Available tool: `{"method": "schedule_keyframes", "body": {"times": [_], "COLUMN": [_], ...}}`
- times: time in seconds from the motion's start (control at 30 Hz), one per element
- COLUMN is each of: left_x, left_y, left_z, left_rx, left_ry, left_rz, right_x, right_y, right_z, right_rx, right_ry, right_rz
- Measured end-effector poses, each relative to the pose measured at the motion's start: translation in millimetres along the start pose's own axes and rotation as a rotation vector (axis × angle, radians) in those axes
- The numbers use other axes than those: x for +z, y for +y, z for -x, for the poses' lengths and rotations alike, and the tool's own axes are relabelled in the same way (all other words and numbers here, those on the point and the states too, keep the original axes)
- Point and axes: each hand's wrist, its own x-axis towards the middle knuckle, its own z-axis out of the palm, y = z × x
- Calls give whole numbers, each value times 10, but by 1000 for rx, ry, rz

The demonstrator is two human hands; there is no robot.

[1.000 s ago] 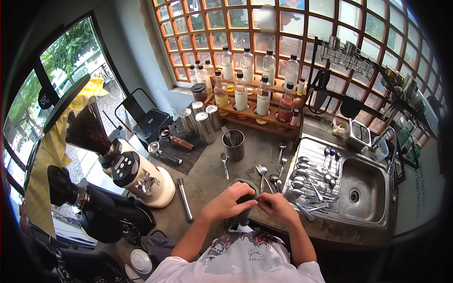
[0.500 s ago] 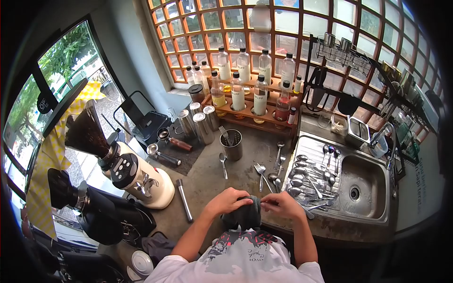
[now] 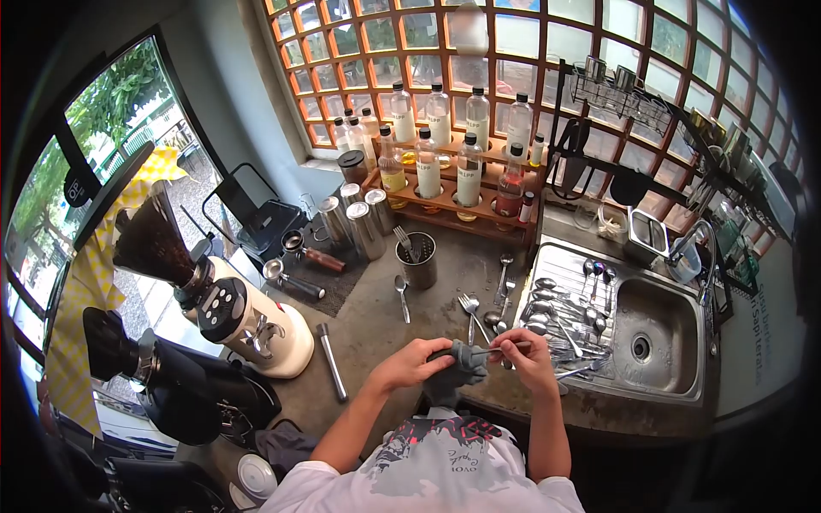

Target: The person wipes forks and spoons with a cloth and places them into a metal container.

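Observation:
My left hand (image 3: 412, 362) is closed on a dark grey cloth (image 3: 463, 366) at the counter's front edge. My right hand (image 3: 524, 359) pinches a thin metal piece of cutlery (image 3: 490, 350), whose other end is wrapped in the cloth, so its kind is hidden. Just beyond the hands, a fork (image 3: 469, 306) and several spoons lie on the counter. A perforated metal cutlery holder (image 3: 416, 260) stands farther back with forks (image 3: 407, 244) in it. One spoon (image 3: 402, 297) lies in front of that holder.
Right of my hands, many spoons (image 3: 560, 316) cover the drainboard beside a steel sink (image 3: 684, 325). A metal rod (image 3: 332, 362) and a coffee grinder (image 3: 256, 329) are on the left. Portafilters (image 3: 295, 280), steel canisters (image 3: 366, 231) and a wooden bottle rack (image 3: 445, 211) stand behind.
The cloth has been raised slightly and bunched round the cutlery. My right hand has shifted a little up and right, and the cutlery's metal now shows between the hands.

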Motion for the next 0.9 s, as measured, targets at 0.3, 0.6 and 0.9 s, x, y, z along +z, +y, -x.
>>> {"method": "schedule_keyframes", "body": {"times": [0.3, 0.6, 0.9], "left_x": [-23, -35, -41], "left_y": [-115, -212, -223], "left_z": [85, 89, 106], "left_rx": [-76, -52, -51], "left_ry": [83, 237, 312], "left_rz": [-310, -165, -167], "right_x": [104, 436, 348], "right_y": [-219, -851, -614], "right_z": [-92, 82, -189], "right_rx": [-426, -697, -514], "right_ry": [118, -525, -480], "right_rz": [487, -535, -381]}}
